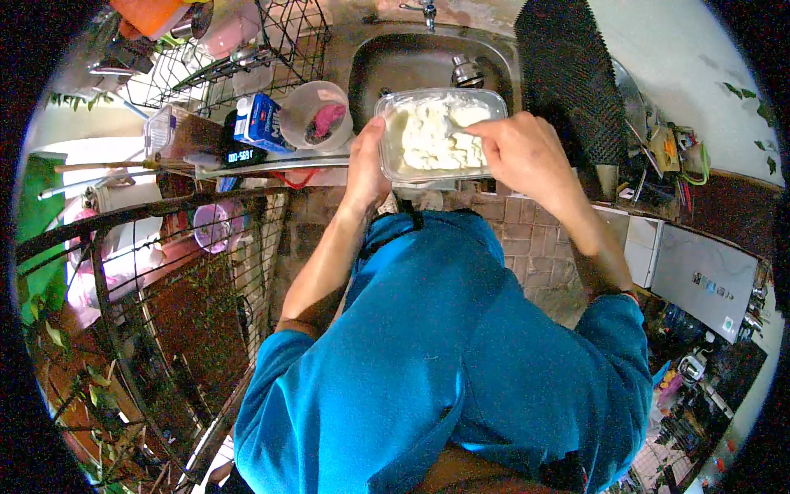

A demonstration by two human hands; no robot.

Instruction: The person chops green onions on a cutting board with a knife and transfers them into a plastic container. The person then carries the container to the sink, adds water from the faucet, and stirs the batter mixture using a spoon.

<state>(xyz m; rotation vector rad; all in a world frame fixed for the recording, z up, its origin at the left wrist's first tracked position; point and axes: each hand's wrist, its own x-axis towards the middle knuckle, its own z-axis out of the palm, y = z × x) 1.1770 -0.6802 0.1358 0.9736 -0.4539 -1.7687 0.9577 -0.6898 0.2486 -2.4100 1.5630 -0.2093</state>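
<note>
A clear rectangular plastic container point(385, 167) holds a lumpy, creamy white mass point(440, 140). It is at the front edge of the sink point(359, 86). My left hand point(368, 160) grips the container's left side, thumb at the rim. Over the right part of the container, my right hand point(518, 144) is closed, fingers pointing into the white mass. A thin greyish utensil point(453, 126) shows just beyond the fingertips; most of it is hidden by the hand and the white mass, so its exact kind is unclear.
Left of the sink stand a translucent tub point(306, 115) with something pink inside, a blue-and-white milk carton point(259, 123) and a black wire rack point(239, 66). A faucet point(428, 15) is behind the basin. A dark textured mat point(568, 74) leans on the right.
</note>
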